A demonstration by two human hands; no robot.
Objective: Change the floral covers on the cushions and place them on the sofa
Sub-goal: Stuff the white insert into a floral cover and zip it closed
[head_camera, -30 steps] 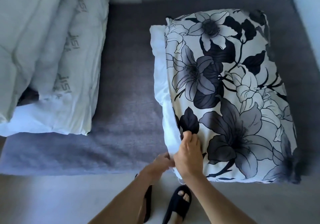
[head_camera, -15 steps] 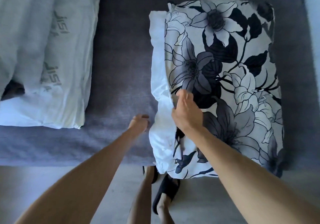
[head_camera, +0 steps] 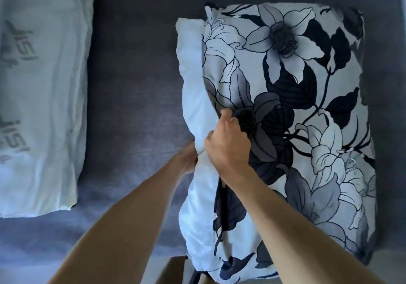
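— Two hands at the cushion on the sofa?
— Yes. The right hand pinches the floral cover's open edge; the left hand is half hidden behind the cushion, grip unclear. A bare pillow lies well left of the cushion.

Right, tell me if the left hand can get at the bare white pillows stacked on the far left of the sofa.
Probably yes. The left hand is busy at the white inner cushion, but only bare grey sofa seat lies between it and the bare white pillows.
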